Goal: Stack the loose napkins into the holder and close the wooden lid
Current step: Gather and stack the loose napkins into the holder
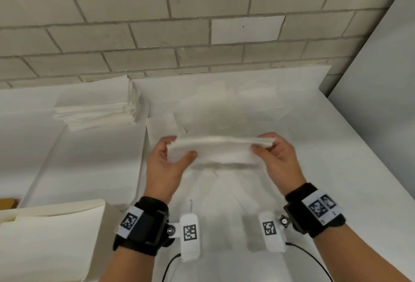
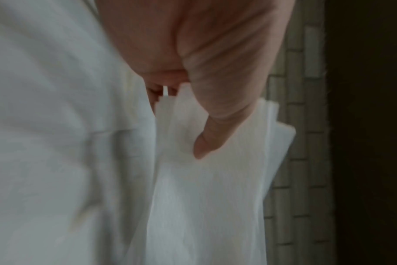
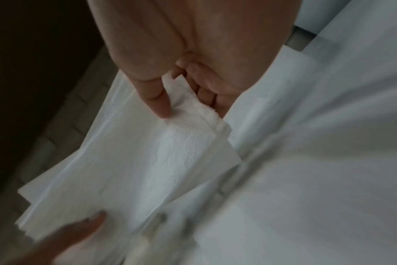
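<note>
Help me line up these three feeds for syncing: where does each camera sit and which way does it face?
Head: on the head, looking forward and down at the table; both hands, left hand and right hand, hold a napkin bundle.
Left wrist: along the left palm; thumb pressing the bundle.
Right wrist: along the right palm; thumb and fingers pinch the bundle.
All three views share the bundle.

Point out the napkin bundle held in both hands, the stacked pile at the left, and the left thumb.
napkin bundle (image 1: pixel 221 152): head view, middle of its front face.
stacked pile (image 1: pixel 98 111): head view, front edge.
left thumb (image 2: pixel 212 141): left wrist view, its tip.
</note>
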Demonstrator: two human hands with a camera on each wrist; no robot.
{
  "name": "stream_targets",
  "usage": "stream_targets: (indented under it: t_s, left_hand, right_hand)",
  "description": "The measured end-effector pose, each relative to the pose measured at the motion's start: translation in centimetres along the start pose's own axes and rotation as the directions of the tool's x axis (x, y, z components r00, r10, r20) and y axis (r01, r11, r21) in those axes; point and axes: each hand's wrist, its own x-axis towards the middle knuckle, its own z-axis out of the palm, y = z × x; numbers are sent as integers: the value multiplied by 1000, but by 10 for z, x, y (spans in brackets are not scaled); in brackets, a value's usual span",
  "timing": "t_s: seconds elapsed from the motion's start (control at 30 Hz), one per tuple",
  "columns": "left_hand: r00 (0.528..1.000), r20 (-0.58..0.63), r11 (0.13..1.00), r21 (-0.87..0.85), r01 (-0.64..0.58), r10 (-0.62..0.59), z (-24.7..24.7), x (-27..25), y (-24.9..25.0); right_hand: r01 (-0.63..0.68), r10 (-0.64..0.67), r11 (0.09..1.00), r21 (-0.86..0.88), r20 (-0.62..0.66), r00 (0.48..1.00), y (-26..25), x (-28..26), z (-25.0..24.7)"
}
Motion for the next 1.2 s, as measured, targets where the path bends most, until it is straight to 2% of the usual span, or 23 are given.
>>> stream_targets:
  t_s: [0.1,0.17,0.23,0.4,0.53,0.63,0.77,0.9,1.07,1.2]
  left_hand:
    - [995,-4,985,144,97,-98,2,-10,-35]
    - [996,13,984,157,86,-90,0,-10,-40]
    - [997,25,987,147,68,-72,-4,-7,-39]
    - [997,-3,989,124,81,-81,2,-3,-39]
    - [998,-44,978,198,59,-51,5,1,-41]
    - [998,-24,966,254,57,-52,15,3,-39]
    - [1000,-25,958,286,10,-4,20,8,-33]
    - [998,-44,962,273,-33,47,14,11,-26]
    - [995,-23,943,318,100,-97,15,6,-39]
    - [994,1,939,328,101,-107,14,12,-40]
  right_hand:
    - [-124,140,975,-186,77,987,30,-8,6]
    - [-109,120,968,-225,35,992,34,-2,3]
    - [-102,103,973,-205,-6,995,30,5,-4]
    - [-112,126,966,-235,47,991,31,11,1]
    - [-201,198,979,-44,-52,979,30,19,4]
    - [-244,247,966,-89,13,969,34,21,10]
    - [-193,201,959,-205,20,979,33,26,12]
    - [-124,125,984,-128,1,992,19,32,11]
    - [-150,168,959,-239,57,984,36,29,8]
    - [-121,137,956,-268,44,990,40,32,5]
